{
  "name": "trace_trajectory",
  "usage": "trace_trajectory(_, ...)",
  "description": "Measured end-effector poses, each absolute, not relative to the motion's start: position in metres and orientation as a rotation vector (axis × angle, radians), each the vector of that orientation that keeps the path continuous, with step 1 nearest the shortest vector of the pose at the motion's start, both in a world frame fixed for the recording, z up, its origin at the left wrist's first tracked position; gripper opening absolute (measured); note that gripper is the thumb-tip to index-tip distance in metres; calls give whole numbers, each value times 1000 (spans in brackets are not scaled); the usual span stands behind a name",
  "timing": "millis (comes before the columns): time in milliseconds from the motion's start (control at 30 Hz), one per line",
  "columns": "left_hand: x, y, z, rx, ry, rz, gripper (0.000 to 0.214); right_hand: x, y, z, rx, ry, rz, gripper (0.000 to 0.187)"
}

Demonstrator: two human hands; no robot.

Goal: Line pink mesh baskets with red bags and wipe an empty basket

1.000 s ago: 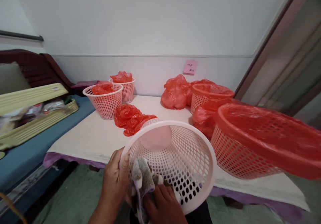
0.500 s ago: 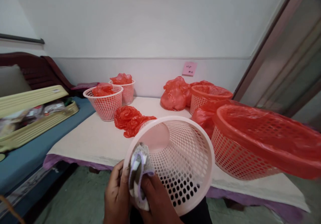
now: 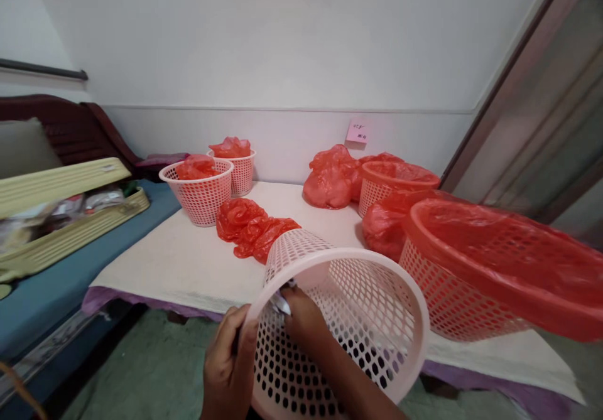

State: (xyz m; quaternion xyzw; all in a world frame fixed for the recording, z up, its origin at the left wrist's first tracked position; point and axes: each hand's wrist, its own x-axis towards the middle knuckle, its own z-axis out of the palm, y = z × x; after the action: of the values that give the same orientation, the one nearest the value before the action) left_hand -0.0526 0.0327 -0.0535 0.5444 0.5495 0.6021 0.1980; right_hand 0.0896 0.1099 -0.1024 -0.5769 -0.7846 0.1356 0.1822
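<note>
I hold a pale pink perforated plastic basket (image 3: 358,307) tilted on its side in front of the table edge, its mouth turned toward me and to the right. My left hand (image 3: 228,363) is closed on the basket's rim at the left. My right hand (image 3: 301,310) reaches inside the basket and presses a crumpled grey-and-white cloth (image 3: 281,302) against the inner wall near the rim. Only a small corner of the cloth shows past the fingers.
The white-covered table (image 3: 188,263) carries two small pink baskets (image 3: 200,188) with red bags at the back left, loose red plastic bags (image 3: 254,225) in the middle, and red-lined baskets (image 3: 490,269) at the right. A yellow open case (image 3: 66,210) lies on the blue surface to the left.
The basket has tipped so its opening faces more to the right. My right hand has pushed the cloth from the near rim deeper inside, along the inner wall. My left hand keeps the rim.
</note>
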Motion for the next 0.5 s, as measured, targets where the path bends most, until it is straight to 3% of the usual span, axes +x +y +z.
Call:
trace_trajectory(167, -57, 37, -56, 1622, 1493, 1699, 24, 74, 120, -109, -1600, -2257, 291, 51)
trace_trajectory(300, -55, 36, -54, 1761, 1475, 1635, 22, 93, 131, -119, -1712, -2305, 208, 31)
trace_trajectory(500, -52, 40, -50, 1834, 1426, 1609, 23, 106, 118, -103, -1638, -2342, 321, 32)
